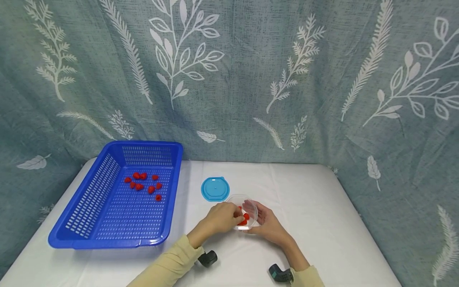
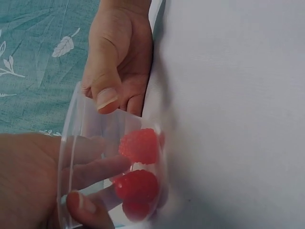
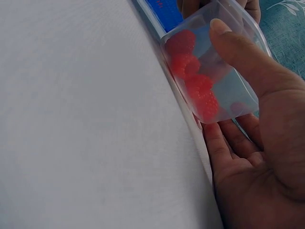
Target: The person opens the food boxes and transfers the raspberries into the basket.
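A clear plastic container (image 1: pixel 236 199) with several red raspberries (image 1: pixel 246 216) is held between the hands. My left hand (image 1: pixel 222 217) has its fingers inside the container; in the left wrist view that hand (image 2: pixel 28 176) stretches its fingers close beside the raspberries (image 2: pixel 138 145), its thumb apart from them. Whether a fingertip touches one is unclear. My right hand (image 1: pixel 270 229) grips the container's right side. In the right wrist view the thumb of this hand (image 3: pixel 286 114) lies on the container's wall (image 3: pixel 240 93), the other fingers under it; raspberries (image 3: pixel 183 43) rest along the bottom.
At the left stands a large blue basket (image 1: pixel 168 215) with several raspberries (image 1: pixel 151 189) on its perforated floor. A round blue lid (image 1: pixel 215 189) lies behind the container on the white-covered table (image 1: pixel 308 207). A patterned green curtain (image 1: pixel 244 79) hangs behind the table.
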`<move>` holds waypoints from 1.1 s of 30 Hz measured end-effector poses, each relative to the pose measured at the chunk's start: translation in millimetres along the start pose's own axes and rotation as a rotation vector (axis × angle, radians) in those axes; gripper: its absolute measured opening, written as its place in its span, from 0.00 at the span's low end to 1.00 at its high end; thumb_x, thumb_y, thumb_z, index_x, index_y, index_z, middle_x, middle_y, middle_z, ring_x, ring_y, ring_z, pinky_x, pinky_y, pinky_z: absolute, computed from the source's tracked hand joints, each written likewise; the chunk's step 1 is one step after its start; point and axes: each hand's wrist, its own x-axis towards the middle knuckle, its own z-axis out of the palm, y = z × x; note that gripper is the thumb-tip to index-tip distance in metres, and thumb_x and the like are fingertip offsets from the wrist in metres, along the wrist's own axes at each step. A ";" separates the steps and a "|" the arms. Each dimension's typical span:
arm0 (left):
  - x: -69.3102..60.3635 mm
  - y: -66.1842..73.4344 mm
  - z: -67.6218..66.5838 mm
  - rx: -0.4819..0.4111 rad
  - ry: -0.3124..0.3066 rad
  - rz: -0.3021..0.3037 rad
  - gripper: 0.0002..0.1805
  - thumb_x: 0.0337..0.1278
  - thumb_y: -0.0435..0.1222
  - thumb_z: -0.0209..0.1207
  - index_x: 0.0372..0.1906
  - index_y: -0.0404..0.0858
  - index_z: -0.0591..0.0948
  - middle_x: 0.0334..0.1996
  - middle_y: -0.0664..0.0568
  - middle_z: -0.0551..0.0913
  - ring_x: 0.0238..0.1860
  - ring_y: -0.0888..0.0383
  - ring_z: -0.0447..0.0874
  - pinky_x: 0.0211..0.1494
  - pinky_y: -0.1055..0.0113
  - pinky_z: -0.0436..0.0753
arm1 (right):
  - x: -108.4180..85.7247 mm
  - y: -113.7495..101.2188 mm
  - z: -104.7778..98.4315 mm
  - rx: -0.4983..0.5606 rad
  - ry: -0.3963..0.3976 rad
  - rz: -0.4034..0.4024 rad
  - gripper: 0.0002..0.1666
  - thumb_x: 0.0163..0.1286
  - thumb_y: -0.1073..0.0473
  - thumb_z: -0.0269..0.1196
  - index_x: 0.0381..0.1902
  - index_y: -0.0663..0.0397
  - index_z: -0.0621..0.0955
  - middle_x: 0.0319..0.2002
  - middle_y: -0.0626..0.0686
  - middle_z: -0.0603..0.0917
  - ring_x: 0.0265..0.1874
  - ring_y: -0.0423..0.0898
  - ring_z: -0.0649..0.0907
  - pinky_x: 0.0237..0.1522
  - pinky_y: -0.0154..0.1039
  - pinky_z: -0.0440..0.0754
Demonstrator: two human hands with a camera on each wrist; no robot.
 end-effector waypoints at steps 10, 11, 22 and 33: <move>-0.2 -6.1 -1.9 0.037 -0.055 0.028 0.10 0.69 0.40 0.61 0.37 0.42 0.91 0.17 0.62 0.71 0.21 0.66 0.66 0.26 0.73 0.64 | 3.8 -0.8 3.6 0.000 -0.015 0.004 0.53 0.54 0.69 0.78 0.75 0.54 0.66 0.73 0.59 0.70 0.75 0.57 0.67 0.68 0.31 0.68; -0.6 -6.4 -2.0 0.031 -0.055 0.022 0.10 0.69 0.40 0.62 0.37 0.42 0.91 0.17 0.62 0.70 0.21 0.66 0.66 0.26 0.73 0.64 | 4.2 -0.8 4.0 0.002 -0.017 0.005 0.53 0.54 0.69 0.77 0.75 0.54 0.66 0.73 0.60 0.70 0.75 0.57 0.67 0.68 0.31 0.68; -2.6 -11.2 0.6 -0.075 -0.015 -0.007 0.07 0.63 0.39 0.65 0.33 0.43 0.91 0.20 0.64 0.78 0.23 0.67 0.68 0.27 0.73 0.67 | 5.0 3.5 5.2 -0.021 -0.020 -0.013 0.51 0.55 0.68 0.77 0.75 0.56 0.67 0.72 0.61 0.71 0.74 0.59 0.67 0.67 0.29 0.67; 0.7 -8.3 4.6 -0.175 -0.005 -0.047 0.04 0.59 0.37 0.69 0.37 0.44 0.92 0.34 0.60 0.89 0.29 0.67 0.76 0.32 0.71 0.74 | 1.8 4.9 -0.8 -0.031 -0.008 -0.049 0.51 0.55 0.68 0.77 0.74 0.58 0.67 0.72 0.62 0.71 0.74 0.59 0.67 0.66 0.27 0.68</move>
